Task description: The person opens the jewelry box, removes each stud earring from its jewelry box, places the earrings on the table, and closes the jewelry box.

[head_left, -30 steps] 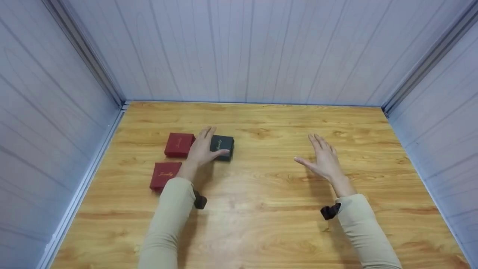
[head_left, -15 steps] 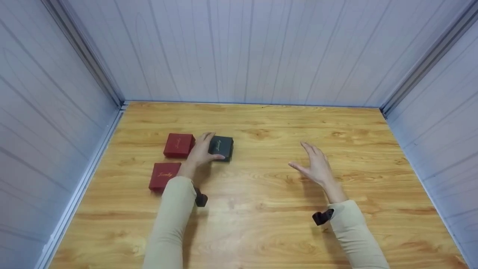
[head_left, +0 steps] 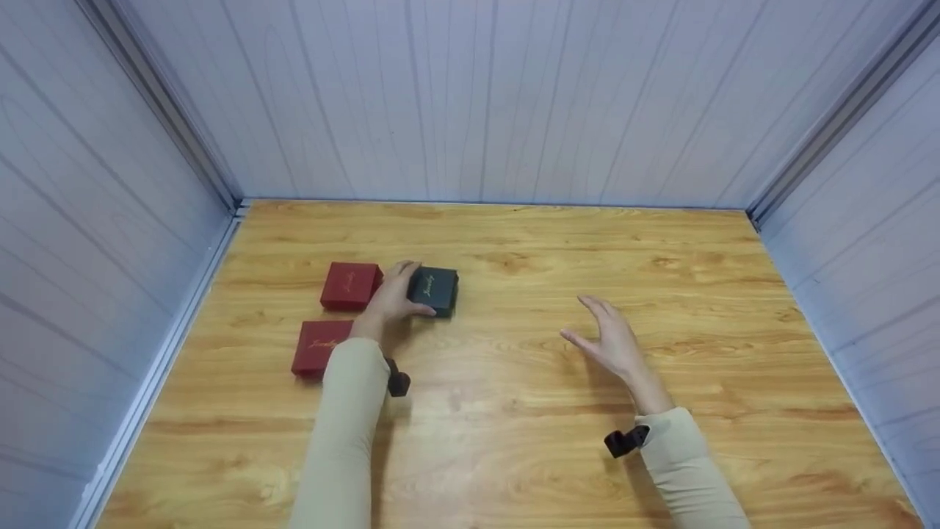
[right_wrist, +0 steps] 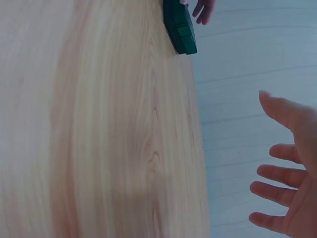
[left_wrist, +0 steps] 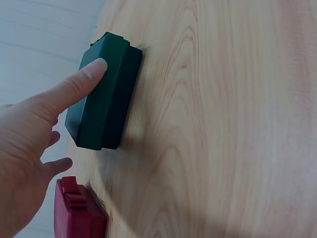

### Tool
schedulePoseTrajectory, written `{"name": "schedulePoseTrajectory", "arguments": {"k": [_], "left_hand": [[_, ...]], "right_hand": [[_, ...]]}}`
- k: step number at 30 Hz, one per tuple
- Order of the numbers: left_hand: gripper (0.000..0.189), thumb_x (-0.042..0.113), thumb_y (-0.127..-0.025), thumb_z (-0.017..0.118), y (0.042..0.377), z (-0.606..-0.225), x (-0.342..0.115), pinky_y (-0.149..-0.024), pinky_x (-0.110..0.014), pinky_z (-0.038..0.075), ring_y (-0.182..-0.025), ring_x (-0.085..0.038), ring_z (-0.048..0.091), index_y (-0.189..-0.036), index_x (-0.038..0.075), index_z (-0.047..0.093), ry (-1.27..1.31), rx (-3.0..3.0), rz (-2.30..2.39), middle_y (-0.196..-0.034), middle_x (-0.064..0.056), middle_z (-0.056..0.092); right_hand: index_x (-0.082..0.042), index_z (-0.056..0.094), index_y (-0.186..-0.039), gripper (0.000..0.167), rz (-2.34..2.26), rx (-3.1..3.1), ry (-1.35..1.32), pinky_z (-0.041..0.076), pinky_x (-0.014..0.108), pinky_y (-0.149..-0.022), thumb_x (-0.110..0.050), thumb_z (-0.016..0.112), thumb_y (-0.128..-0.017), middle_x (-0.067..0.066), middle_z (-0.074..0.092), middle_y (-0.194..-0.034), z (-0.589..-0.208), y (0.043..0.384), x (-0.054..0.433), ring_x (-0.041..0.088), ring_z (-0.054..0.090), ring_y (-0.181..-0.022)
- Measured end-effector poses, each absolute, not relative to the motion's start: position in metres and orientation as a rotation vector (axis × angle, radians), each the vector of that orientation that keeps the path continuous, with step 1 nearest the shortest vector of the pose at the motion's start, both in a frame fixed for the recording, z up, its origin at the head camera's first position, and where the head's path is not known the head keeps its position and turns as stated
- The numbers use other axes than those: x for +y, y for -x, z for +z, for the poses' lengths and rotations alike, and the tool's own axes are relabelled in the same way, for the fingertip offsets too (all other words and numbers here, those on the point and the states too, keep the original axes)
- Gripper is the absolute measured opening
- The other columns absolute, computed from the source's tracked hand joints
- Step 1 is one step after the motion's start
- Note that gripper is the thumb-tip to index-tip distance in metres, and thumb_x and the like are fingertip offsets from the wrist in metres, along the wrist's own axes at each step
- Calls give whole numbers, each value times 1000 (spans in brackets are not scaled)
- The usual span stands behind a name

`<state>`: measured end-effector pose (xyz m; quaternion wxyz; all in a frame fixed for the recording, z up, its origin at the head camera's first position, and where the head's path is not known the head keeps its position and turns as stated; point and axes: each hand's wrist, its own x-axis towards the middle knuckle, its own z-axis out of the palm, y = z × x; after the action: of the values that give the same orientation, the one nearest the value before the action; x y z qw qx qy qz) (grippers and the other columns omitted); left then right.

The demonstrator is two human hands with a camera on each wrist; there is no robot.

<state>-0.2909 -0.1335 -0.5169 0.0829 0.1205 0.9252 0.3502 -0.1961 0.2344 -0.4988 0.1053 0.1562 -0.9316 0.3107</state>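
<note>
In the head view a dark green box (head_left: 433,288) with gold lettering lies on the wooden table left of centre. My left hand (head_left: 391,299) grips it from its left side, thumb along the near edge and fingers at the far edge. In the left wrist view the thumb (left_wrist: 81,82) lies against the green box (left_wrist: 104,96); the forefinger is hidden behind it. My right hand (head_left: 611,344) hovers over the table to the right, holding nothing, thumb spread from the fingers. The right wrist view shows its fingers (right_wrist: 280,191) loosely extended.
Two red boxes with gold lettering sit at the left: one farther back (head_left: 350,286), one nearer (head_left: 317,347) and partly behind the left sleeve (head_left: 345,411). Pale panel walls (head_left: 485,103) enclose the wooden table (head_left: 499,455) at the back and both sides.
My left thumb and fingers have lowered and closed round the green box, which stays almost in place. The right hand has moved left and nearer. The red boxes have not moved.
</note>
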Motion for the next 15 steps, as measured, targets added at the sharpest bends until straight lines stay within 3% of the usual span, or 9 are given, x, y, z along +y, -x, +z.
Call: {"name": "schedulePoseTrajectory", "arguments": {"k": [15], "left_hand": [[101,26,-59,82,302,-512,-128,-103,-43,19,-129,-30,18,-140,9,24,-389,2729,847,-144,-13,16]], "right_hand": [[4,44,-126,59,1073,-2741,-437,39,48,-86,-24,66,-79,21,50,-117,-516,177,225,34,48,-104]]}}
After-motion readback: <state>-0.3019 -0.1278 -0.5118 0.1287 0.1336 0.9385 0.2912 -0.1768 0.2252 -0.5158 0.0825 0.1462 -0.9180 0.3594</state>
